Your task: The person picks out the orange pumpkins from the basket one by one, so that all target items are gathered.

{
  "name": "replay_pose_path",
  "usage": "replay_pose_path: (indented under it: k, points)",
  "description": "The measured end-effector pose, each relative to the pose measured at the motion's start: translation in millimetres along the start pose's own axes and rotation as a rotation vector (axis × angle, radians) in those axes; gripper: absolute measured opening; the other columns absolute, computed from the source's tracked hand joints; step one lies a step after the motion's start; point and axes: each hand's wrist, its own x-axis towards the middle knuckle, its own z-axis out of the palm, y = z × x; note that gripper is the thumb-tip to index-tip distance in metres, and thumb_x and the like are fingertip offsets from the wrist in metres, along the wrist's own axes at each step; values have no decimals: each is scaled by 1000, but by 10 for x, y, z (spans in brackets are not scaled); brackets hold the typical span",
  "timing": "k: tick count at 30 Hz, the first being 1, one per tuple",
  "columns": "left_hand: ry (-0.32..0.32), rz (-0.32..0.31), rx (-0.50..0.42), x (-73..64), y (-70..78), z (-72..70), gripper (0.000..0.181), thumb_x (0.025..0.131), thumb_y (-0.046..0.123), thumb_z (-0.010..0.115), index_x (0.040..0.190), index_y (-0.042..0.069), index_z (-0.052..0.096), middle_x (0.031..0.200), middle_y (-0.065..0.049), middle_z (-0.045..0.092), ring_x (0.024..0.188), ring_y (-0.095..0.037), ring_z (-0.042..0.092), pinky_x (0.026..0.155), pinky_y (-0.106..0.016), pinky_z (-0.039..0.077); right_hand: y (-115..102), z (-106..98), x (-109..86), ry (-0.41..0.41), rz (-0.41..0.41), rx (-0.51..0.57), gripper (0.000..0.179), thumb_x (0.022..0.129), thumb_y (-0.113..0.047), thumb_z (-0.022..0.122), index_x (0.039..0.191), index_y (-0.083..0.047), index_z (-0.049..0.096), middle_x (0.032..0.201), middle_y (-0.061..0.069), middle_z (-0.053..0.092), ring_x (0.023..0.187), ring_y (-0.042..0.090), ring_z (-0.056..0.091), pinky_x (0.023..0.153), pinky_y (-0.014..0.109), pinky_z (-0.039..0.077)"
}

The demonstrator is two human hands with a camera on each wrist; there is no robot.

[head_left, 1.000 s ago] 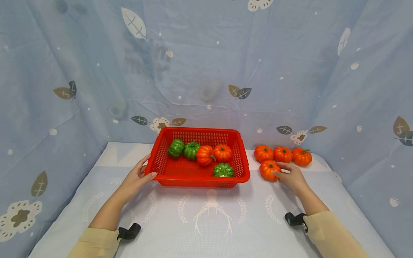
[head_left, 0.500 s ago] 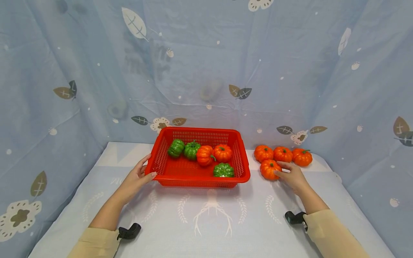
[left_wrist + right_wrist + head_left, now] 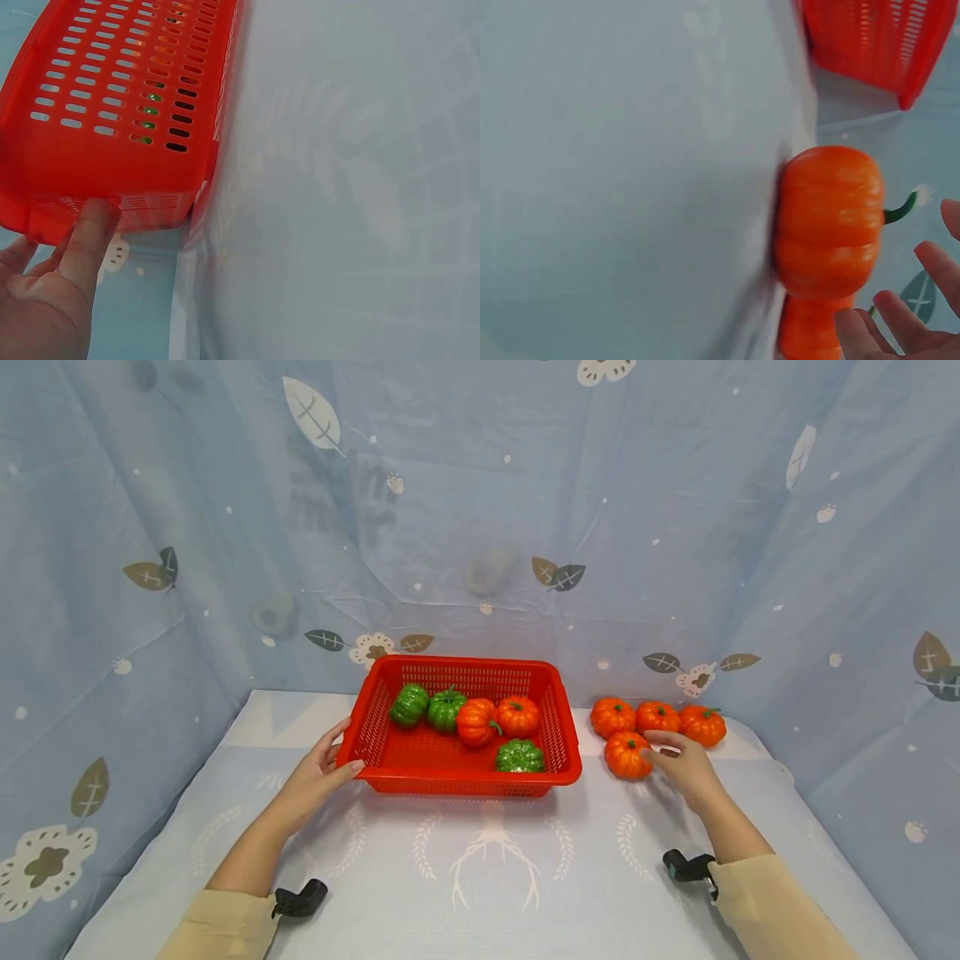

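A red plastic basket (image 3: pixel 442 760) holds two orange pumpkins (image 3: pixel 517 717) and three green pumpkins (image 3: pixel 521 756). At its near left corner my left hand (image 3: pixel 311 781) grips the rim, thumb on the corner and fingers along the left side. In the left wrist view the thumb (image 3: pixel 91 225) lies against the slotted basket wall (image 3: pixel 112 150). My right hand (image 3: pixel 684 770) is open, fingers spread, just right of a small orange pumpkin (image 3: pixel 627 756) on the table. The right wrist view shows those fingers (image 3: pixel 901 315) around the green-stemmed pumpkin (image 3: pixel 829 221) with nothing held.
Behind that pumpkin, three more orange pumpkins (image 3: pixel 657 719) form a row near the table's back right edge. A pale patterned cloth (image 3: pixel 525 893) covers the table. Blue printed curtains (image 3: pixel 480 510) close off the back and sides.
My right hand has loosened from the front orange pumpkin and drawn slightly right, its fingers spreading. The pumpkin has shifted only slightly. My left hand and the basket stay put.
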Motion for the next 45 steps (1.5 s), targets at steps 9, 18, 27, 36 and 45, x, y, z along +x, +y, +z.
replay_pose_path:
  k: [9, 18, 27, 36, 45]
  points:
    - [7, -4, 14, -10, 9, -1, 84, 98, 17, 64, 162, 16, 10, 153, -27, 35, 135, -45, 43, 97, -30, 51, -275, 70, -166, 33, -75, 9, 48, 101, -22, 60, 143, 1, 50, 147, 28, 43, 133, 44, 43, 110, 57, 38]
    - [0, -6, 6, -9, 12, -4, 83, 98, 16, 63, 162, 17, 10, 153, -27, 35, 136, -45, 42, 96, -30, 51, -501, 251, -274, 88, -170, -31, 43, 100, -25, 63, 136, -1, 58, 136, 23, 55, 128, 39, 48, 102, 42, 50]
    - [-5, -13, -1, -7, 21, -4, 84, 98, 16, 64, 162, 18, 10, 154, -26, 34, 137, -45, 42, 97, -31, 51, -675, 531, -257, 106, -279, 83, 37, 96, -20, 69, 128, -2, 64, 128, 21, 61, 119, 31, 57, 81, 9, 48]
    - [-4, -15, -1, -6, 19, -4, 83, 98, 15, 63, 162, 19, 10, 154, -26, 34, 137, -44, 42, 97, -28, 51, -902, 810, -144, 88, -349, 123, 36, 95, -16, 69, 128, -2, 64, 132, 18, 59, 127, 32, 53, 104, 43, 48]
    - [1, -21, 4, -12, 31, -1, 84, 98, 16, 63, 162, 20, 10, 153, -26, 35, 136, -44, 42, 97, -28, 51, -1087, 1104, -6, 31, -402, 156, 33, 94, -15, 70, 125, -5, 66, 131, 14, 60, 125, 36, 52, 104, 47, 47]
